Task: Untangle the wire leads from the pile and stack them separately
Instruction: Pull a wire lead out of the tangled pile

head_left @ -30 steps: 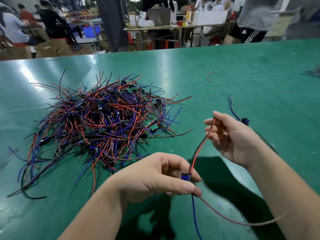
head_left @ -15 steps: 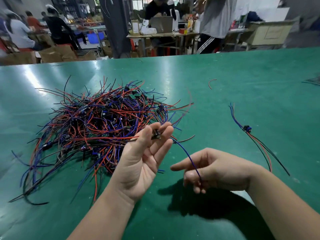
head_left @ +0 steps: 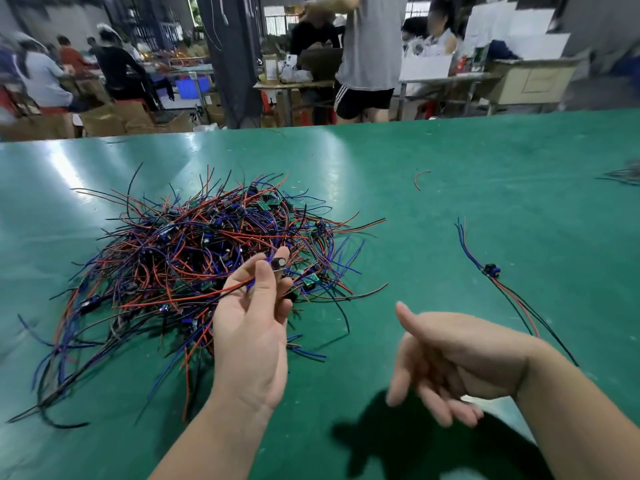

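Pinching one wire lead (head_left: 207,295) above the pile (head_left: 187,244), left hand (head_left: 250,329) grip closed; right hand (head_left: 450,362) loose, empty.

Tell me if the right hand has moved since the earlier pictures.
Yes. The right hand has dropped back toward the person, away from the separated lead it was beside, and now holds nothing.

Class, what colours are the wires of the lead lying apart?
Separate lead: blue, red, black; head view.
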`<state>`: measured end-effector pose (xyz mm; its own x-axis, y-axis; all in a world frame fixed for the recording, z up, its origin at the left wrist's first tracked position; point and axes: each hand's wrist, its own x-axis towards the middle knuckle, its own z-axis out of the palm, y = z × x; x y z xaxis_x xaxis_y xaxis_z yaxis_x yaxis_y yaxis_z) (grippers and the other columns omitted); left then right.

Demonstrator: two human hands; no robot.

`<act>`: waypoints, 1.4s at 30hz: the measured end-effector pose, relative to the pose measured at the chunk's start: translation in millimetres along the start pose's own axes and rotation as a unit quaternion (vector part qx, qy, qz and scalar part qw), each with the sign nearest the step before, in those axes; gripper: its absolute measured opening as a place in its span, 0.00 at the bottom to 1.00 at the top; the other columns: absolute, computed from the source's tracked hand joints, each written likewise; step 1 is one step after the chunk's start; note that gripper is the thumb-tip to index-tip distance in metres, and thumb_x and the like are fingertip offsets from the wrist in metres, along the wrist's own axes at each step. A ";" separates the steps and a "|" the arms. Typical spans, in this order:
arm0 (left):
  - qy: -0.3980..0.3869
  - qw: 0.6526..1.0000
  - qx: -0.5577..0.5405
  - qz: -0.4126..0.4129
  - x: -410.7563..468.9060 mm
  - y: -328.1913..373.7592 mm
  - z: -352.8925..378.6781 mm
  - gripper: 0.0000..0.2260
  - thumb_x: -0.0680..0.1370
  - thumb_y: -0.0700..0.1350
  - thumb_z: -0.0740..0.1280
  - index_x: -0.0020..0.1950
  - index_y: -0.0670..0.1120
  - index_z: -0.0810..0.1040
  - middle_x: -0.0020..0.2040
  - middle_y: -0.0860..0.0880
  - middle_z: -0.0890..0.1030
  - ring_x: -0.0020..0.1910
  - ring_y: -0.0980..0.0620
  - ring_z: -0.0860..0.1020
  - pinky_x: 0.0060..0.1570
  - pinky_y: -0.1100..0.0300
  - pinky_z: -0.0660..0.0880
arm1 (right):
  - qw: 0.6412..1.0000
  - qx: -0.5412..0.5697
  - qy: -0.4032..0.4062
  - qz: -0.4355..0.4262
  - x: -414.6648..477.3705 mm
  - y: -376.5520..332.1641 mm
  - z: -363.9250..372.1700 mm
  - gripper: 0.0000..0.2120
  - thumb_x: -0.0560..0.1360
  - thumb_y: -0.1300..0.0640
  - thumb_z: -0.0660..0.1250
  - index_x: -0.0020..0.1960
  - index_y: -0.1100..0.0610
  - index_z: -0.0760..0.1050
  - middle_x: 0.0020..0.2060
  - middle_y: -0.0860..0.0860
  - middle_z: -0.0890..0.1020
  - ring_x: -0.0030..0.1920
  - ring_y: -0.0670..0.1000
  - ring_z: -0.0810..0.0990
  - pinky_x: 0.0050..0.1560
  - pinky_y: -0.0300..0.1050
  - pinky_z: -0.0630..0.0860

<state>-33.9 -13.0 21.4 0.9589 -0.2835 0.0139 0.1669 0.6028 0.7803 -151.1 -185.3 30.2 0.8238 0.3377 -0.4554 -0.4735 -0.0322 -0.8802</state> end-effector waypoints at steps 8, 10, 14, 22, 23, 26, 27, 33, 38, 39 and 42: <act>-0.224 0.961 0.152 0.065 -21.0 -22.8 1.8 0.09 0.68 0.39 0.76 0.42 0.44 0.78 0.55 0.48 0.83 0.53 0.52 0.82 0.49 0.65 0.76 | 0.946 0.208 0.165 -0.185 29.6 1.6 12.6 0.19 0.71 0.46 0.63 0.48 0.60 0.81 0.36 0.54 0.80 0.31 0.47 0.75 0.34 0.37 0.71; -0.265 0.928 0.229 0.130 -25.7 -27.3 -0.4 0.09 0.67 0.43 0.77 0.43 0.48 0.80 0.56 0.49 0.80 0.54 0.51 0.81 0.52 0.62 0.75 | 0.926 0.238 0.203 -0.211 29.2 0.9 10.4 0.15 0.69 0.51 0.66 0.45 0.62 0.82 0.34 0.54 0.79 0.30 0.47 0.75 0.31 0.36 0.72; -0.294 0.847 0.382 0.223 -29.5 -31.6 -1.5 0.11 0.68 0.43 0.76 0.48 0.52 0.82 0.50 0.56 0.76 0.48 0.53 0.78 0.48 0.65 0.74 | 0.903 0.245 0.284 -0.210 24.1 -1.3 4.7 0.06 0.65 0.58 0.69 0.36 0.60 0.83 0.28 0.52 0.77 0.27 0.45 0.75 0.29 0.35 0.75; -0.244 0.941 0.222 -0.075 -23.6 -20.4 1.2 0.19 0.71 0.25 0.60 0.41 0.45 0.85 0.43 0.44 0.85 0.45 0.49 0.84 0.43 0.63 0.79 | 0.892 0.234 0.309 -0.233 11.5 -5.2 -1.6 0.06 0.63 0.60 0.68 0.38 0.61 0.82 0.25 0.52 0.77 0.24 0.44 0.75 0.25 0.35 0.73; -0.218 0.949 0.192 -0.125 -21.6 -19.6 1.8 0.13 0.72 0.28 0.66 0.39 0.44 0.85 0.41 0.42 0.85 0.43 0.47 0.84 0.40 0.61 0.80 | 0.899 0.217 0.298 -0.236 12.1 -5.0 0.1 0.06 0.62 0.59 0.70 0.36 0.60 0.83 0.25 0.52 0.77 0.24 0.44 0.75 0.25 0.35 0.73; -0.249 0.924 0.187 -0.223 -26.6 -18.7 3.9 0.10 0.62 0.46 0.75 0.41 0.44 0.86 0.40 0.42 0.84 0.36 0.49 0.83 0.37 0.60 0.80 | 0.922 0.156 0.267 -0.231 16.9 -1.6 6.3 0.07 0.56 0.57 0.73 0.34 0.57 0.84 0.25 0.51 0.78 0.24 0.44 0.76 0.26 0.35 0.72; -0.266 0.914 0.195 -0.236 -29.8 -20.1 3.6 0.13 0.60 0.48 0.76 0.42 0.44 0.86 0.39 0.43 0.84 0.34 0.51 0.82 0.36 0.61 0.80 | 0.929 0.127 0.265 -0.223 19.3 -0.5 8.2 0.07 0.56 0.57 0.74 0.34 0.56 0.84 0.25 0.51 0.79 0.25 0.45 0.75 0.27 0.35 0.71; -0.217 0.913 0.234 -0.254 -29.0 -25.1 5.3 0.06 0.64 0.44 0.75 0.38 0.43 0.85 0.35 0.43 0.83 0.31 0.51 0.81 0.33 0.62 0.79 | 0.920 0.058 0.341 -0.182 29.8 4.7 6.1 0.12 0.61 0.54 0.72 0.38 0.62 0.81 0.27 0.53 0.79 0.24 0.44 0.72 0.26 0.33 0.68; -0.296 0.857 0.285 -0.311 -34.1 -23.2 3.7 0.03 0.69 0.39 0.74 0.35 0.43 0.84 0.33 0.44 0.83 0.30 0.51 0.81 0.32 0.62 0.78 | 0.864 0.142 0.447 -0.184 20.3 2.4 -14.6 0.04 0.72 0.63 0.68 0.39 0.62 0.80 0.27 0.53 0.80 0.23 0.43 0.72 0.25 0.31 0.69; -0.313 0.847 0.288 -0.320 -35.7 -23.3 3.7 0.05 0.70 0.39 0.74 0.34 0.44 0.84 0.33 0.45 0.83 0.30 0.51 0.81 0.34 0.61 0.79 | 0.855 0.158 0.460 -0.182 15.9 1.6 -19.3 0.04 0.73 0.63 0.68 0.40 0.62 0.80 0.27 0.52 0.80 0.23 0.42 0.73 0.25 0.31 0.70; -0.331 0.836 0.293 -0.325 -33.9 -22.6 3.4 0.05 0.72 0.38 0.73 0.36 0.45 0.84 0.33 0.46 0.83 0.31 0.51 0.82 0.36 0.59 0.80 | 0.842 0.193 0.472 -0.177 11.5 2.5 -25.0 0.04 0.73 0.63 0.68 0.42 0.63 0.79 0.26 0.52 0.80 0.23 0.43 0.73 0.24 0.31 0.71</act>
<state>-71.0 -19.5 5.4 0.3393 -0.8772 -0.3398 0.2763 -0.2524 0.9273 -135.0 -205.0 19.5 0.7290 -0.6418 -0.2380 -0.0629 0.2834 -0.9569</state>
